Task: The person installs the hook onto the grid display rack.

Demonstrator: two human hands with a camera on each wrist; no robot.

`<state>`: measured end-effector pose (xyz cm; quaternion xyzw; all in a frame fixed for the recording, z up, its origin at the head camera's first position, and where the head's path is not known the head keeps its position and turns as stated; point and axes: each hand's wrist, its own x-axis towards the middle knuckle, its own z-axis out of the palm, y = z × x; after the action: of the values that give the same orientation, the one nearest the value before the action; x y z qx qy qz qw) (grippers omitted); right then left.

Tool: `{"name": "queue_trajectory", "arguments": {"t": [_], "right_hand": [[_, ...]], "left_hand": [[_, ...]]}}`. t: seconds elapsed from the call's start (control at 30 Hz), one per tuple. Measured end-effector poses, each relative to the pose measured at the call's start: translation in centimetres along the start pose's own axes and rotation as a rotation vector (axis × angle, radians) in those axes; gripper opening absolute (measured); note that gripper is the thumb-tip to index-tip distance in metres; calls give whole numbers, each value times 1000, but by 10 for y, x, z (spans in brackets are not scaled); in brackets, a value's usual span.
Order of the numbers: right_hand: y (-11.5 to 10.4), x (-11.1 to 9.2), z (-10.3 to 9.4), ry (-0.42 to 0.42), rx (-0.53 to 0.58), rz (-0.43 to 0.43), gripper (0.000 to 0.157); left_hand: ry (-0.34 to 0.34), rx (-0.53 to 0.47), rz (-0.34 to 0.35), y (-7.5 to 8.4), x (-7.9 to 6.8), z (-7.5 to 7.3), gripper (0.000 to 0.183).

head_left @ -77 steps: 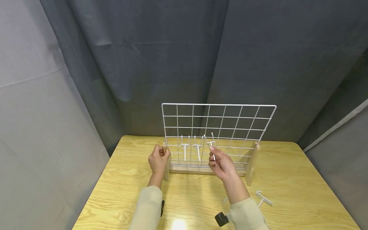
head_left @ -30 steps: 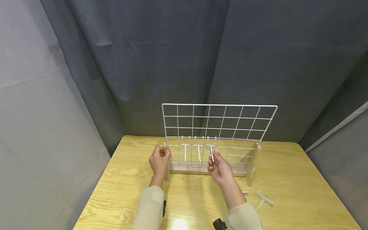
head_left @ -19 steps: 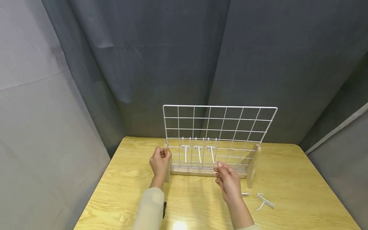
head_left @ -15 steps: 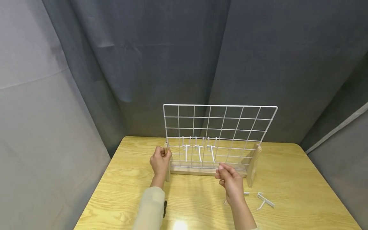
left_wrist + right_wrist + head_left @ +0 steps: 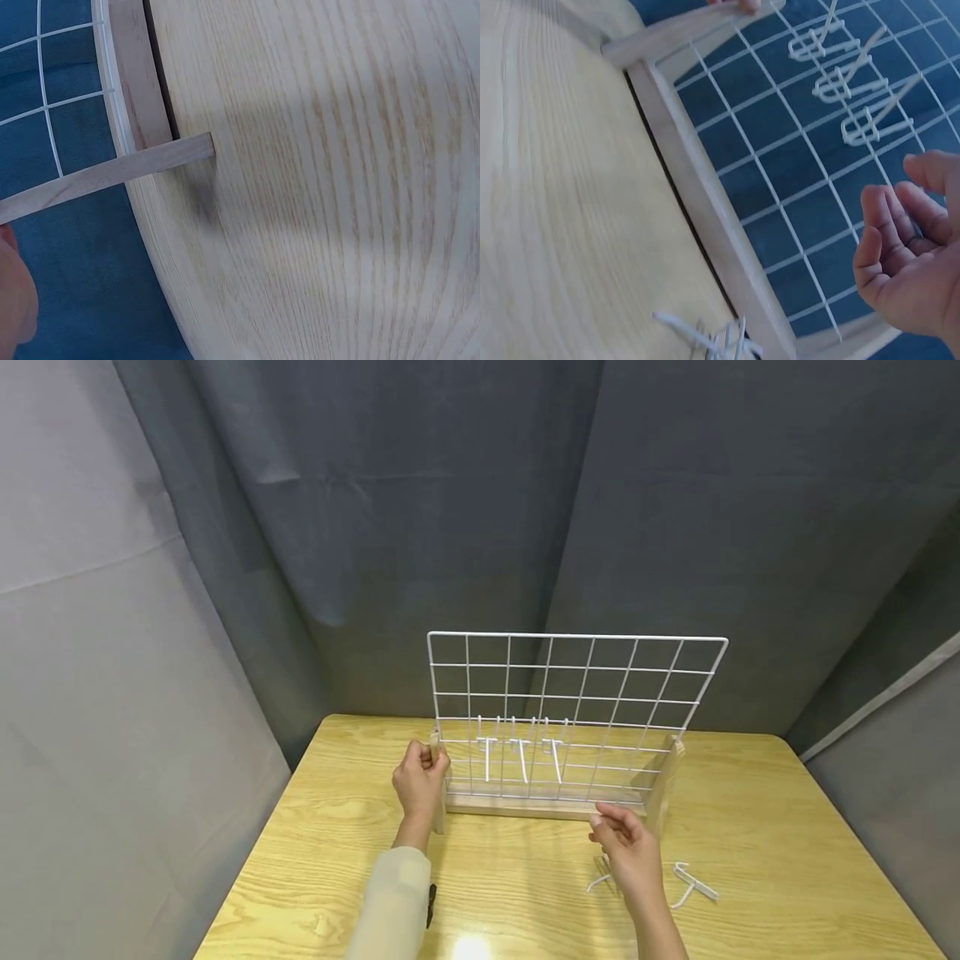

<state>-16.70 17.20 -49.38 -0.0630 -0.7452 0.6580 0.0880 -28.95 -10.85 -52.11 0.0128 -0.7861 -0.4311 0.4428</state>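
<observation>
Our left hand [image 5: 420, 783] pinches the rack's [image 5: 576, 636] left post [image 5: 440, 820]. Our right hand [image 5: 630, 850] has half-curled fingers and has hold of nothing. Three hung hooks [image 5: 522, 762] are on the rack, near the worktop's [image 5: 337, 893] back edge. Two loose hooks [image 5: 699, 885] lie in front, more toward its right edge. They look light, stiff and maybe slippery, so the long prong [image 5: 686, 894] seems best to hold.

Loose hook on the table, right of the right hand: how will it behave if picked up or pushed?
Probably stiff: the hook looks like rigid wire holding its bends. Likely light, since it's slim rods rather than a solid block. Unlikely to roll if pushed along the table, as its prong juts out from the crossbar; it may pivot instead.
</observation>
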Motion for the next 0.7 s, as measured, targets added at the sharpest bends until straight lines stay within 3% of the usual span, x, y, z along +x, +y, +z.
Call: {"name": "queue_trajectory", "arguments": {"t": [0.2,0.43,0.7], "right_hand": [[14,-3,-15,-12,-74,-108,27],[27,-7,-29,-22,-179,-121,27],[39,-10,-53,-35,-413,-219,28]], "left_hand": [[-11,-2,11,1,-1,2,17],[-4,-13,21,2,-1,1,18],[-10,-15,3,2,0,-1,17]]}}
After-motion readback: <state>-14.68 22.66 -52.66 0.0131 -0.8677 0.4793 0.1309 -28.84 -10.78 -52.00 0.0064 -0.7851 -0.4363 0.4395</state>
